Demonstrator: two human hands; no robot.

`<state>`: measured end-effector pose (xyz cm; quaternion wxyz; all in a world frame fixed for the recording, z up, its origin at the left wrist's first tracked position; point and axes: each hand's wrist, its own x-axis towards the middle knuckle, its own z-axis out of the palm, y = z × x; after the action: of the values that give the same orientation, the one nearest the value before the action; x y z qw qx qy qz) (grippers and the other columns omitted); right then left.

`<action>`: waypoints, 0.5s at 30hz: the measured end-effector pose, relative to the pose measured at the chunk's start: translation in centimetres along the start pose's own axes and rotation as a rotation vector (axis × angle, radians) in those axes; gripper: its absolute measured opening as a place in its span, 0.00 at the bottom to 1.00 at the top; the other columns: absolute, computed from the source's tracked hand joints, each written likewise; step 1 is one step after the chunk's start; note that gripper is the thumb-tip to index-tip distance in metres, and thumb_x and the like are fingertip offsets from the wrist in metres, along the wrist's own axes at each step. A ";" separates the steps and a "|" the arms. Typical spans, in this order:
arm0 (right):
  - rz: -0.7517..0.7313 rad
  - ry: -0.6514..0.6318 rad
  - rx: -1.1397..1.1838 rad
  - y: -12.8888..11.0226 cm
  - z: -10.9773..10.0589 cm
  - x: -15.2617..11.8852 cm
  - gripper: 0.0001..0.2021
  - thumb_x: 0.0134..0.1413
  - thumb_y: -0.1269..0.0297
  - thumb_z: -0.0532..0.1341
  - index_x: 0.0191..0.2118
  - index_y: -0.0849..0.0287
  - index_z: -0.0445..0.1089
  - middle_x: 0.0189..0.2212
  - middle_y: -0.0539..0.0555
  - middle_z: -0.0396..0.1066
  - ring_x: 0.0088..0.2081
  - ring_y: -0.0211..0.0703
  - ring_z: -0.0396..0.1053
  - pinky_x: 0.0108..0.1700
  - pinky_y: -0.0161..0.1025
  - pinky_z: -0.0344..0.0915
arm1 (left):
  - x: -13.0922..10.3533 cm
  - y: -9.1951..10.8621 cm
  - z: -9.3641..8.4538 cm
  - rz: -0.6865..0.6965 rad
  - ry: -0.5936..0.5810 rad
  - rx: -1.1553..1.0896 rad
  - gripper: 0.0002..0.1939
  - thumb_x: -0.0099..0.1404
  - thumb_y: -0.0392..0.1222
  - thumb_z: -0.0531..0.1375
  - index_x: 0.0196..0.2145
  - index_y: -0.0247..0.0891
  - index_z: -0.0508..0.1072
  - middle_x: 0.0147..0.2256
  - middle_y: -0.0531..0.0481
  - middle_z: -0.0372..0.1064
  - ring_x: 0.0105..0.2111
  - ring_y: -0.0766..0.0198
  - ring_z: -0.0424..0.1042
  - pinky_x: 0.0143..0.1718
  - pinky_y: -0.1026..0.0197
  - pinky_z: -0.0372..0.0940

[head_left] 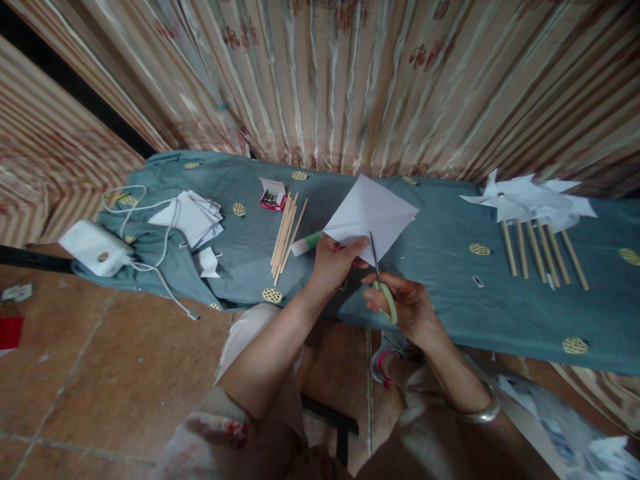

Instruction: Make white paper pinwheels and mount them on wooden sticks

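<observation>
My left hand (336, 263) pinches the near left edge of a white square of paper (367, 210), turned cornerwise to me and creased across. In my right hand (405, 303) are scissors (387, 303) with pale green handles. Their dark blades lie at the paper's near corner; whether they are cutting through it is hard to see. Just left of the paper lies a glue stick (306, 244) with a green band. Beside it rests a bundle of thin wooden sticks (284, 233), and behind them an opened small red box (273, 195) of metal pins.
Several finished paper pinwheels (537, 200) on sticks lie at the right of the cloth-covered table (440, 260). On the left are stacked paper sheets (193, 217), a paper scrap (207, 263) and a white power adapter (97, 248) with cables. A curtain (345, 87) hangs behind.
</observation>
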<state>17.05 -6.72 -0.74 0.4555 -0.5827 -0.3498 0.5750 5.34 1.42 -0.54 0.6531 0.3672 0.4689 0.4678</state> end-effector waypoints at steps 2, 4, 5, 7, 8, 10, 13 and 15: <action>0.002 0.002 0.016 -0.1 0.0 0.0 0.21 0.26 0.50 0.75 0.28 0.57 0.73 0.16 0.45 0.67 0.18 0.33 0.63 0.20 0.32 0.61 | 0.0 0.0 0.0 0.003 0.000 -0.010 0.03 0.54 0.36 0.64 0.29 0.38 0.75 0.28 0.51 0.74 0.23 0.66 0.70 0.22 0.63 0.64; -0.005 -0.002 0.018 -0.1 0.0 0.0 0.21 0.27 0.50 0.75 0.28 0.57 0.73 0.16 0.45 0.67 0.18 0.33 0.64 0.21 0.33 0.63 | 0.0 0.0 0.0 0.007 -0.005 -0.014 0.03 0.54 0.36 0.64 0.29 0.38 0.74 0.28 0.51 0.74 0.22 0.67 0.69 0.22 0.64 0.64; -0.012 -0.006 0.013 -0.1 0.0 0.0 0.21 0.28 0.50 0.75 0.29 0.57 0.73 0.16 0.45 0.67 0.18 0.33 0.64 0.21 0.33 0.63 | 0.0 0.0 0.0 0.009 -0.007 -0.013 0.02 0.54 0.36 0.64 0.29 0.38 0.74 0.28 0.51 0.74 0.22 0.67 0.69 0.21 0.64 0.64; -0.029 -0.013 -0.001 -0.1 -0.1 0.1 0.20 0.30 0.50 0.74 0.29 0.57 0.73 0.16 0.45 0.67 0.18 0.33 0.64 0.21 0.32 0.63 | -0.1 0.0 0.1 0.006 -0.010 -0.005 0.02 0.54 0.36 0.64 0.28 0.37 0.74 0.27 0.52 0.73 0.22 0.68 0.68 0.21 0.65 0.64; -0.035 -0.016 -0.007 -0.1 -0.1 0.1 0.20 0.30 0.50 0.74 0.29 0.57 0.73 0.16 0.45 0.67 0.18 0.33 0.64 0.21 0.32 0.63 | -0.2 0.1 0.1 0.001 -0.011 0.002 0.02 0.54 0.36 0.64 0.28 0.37 0.74 0.26 0.53 0.73 0.21 0.68 0.68 0.21 0.64 0.64; -0.037 -0.018 -0.005 -0.2 -0.2 0.1 0.20 0.29 0.50 0.74 0.29 0.57 0.73 0.15 0.45 0.67 0.18 0.33 0.63 0.20 0.32 0.62 | -0.2 0.1 0.1 -0.008 -0.011 0.016 0.02 0.54 0.36 0.64 0.26 0.37 0.73 0.25 0.53 0.72 0.21 0.67 0.68 0.21 0.64 0.64; -0.034 -0.013 0.016 -0.2 -0.1 0.2 0.20 0.28 0.51 0.75 0.28 0.57 0.73 0.15 0.44 0.66 0.18 0.32 0.62 0.20 0.32 0.62 | -0.3 0.1 0.2 -0.002 -0.017 0.007 0.02 0.53 0.37 0.64 0.26 0.37 0.73 0.25 0.53 0.72 0.21 0.67 0.68 0.22 0.63 0.65; -0.032 -0.002 0.028 -0.2 0.0 0.2 0.20 0.28 0.50 0.75 0.27 0.57 0.73 0.15 0.44 0.66 0.17 0.32 0.62 0.21 0.32 0.62 | -0.3 0.1 0.2 0.012 -0.020 -0.006 0.03 0.53 0.37 0.64 0.26 0.37 0.73 0.24 0.53 0.72 0.20 0.67 0.68 0.22 0.63 0.65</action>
<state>17.11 -6.50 -0.63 0.4725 -0.5701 -0.3512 0.5730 5.52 1.15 -0.30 0.6561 0.3725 0.4587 0.4694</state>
